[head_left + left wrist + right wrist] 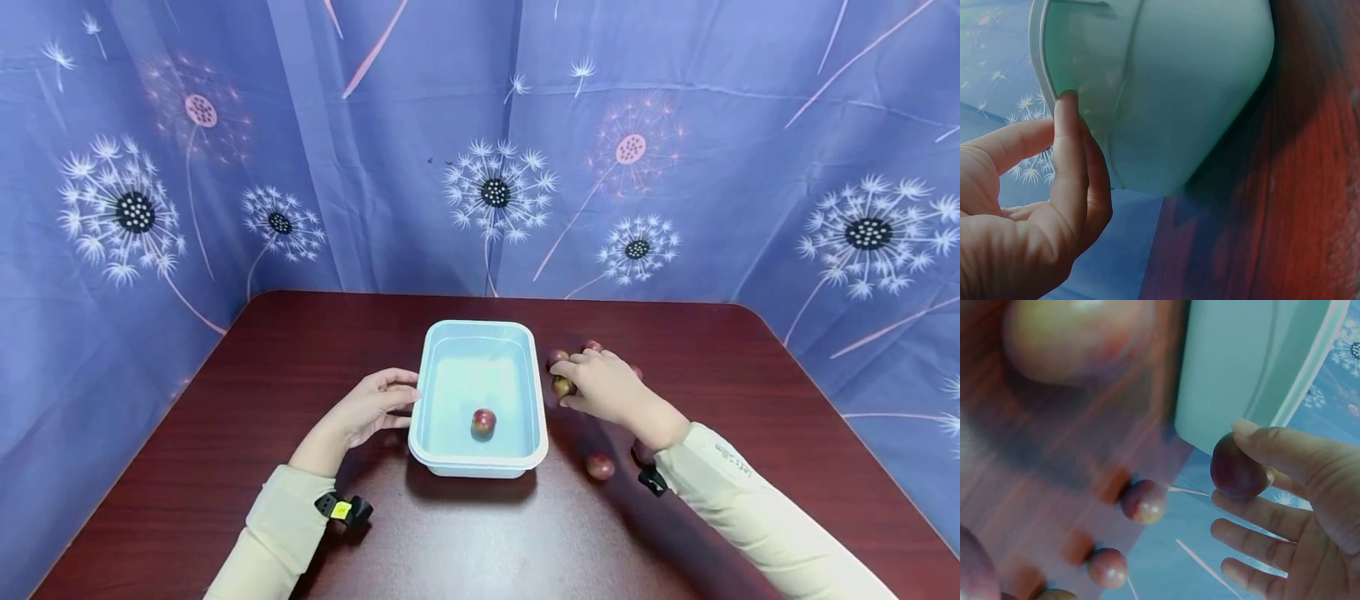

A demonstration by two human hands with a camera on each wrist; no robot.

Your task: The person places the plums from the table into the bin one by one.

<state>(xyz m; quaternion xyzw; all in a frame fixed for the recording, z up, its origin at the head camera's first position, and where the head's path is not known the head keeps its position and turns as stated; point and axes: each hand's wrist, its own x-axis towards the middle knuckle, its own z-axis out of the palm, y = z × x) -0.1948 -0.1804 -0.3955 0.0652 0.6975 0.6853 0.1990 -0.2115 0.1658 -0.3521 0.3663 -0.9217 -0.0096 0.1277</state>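
Note:
A pale blue plastic tub [480, 461] stands mid-table with one reddish plum [483, 423] lying in it. My left hand [375, 406] is at the tub's left side, its fingertips touching the wall just below the rim, as the left wrist view also shows. To the right of the tub, my right hand [611, 387] pinches a plum [1238, 467] between thumb and fingers; its side facing the wrist camera is dark. Another plum [557, 357] shows just beyond those fingertips, and a further one [592, 345] lies behind the knuckles.
More plums lie on the dark red wooden table [300, 333]: one [599, 466] nearer the front, one [642, 452] partly under the right wrist, one [636, 372] past the hand. A blue dandelion-print curtain [420, 167] encloses the table's back and sides.

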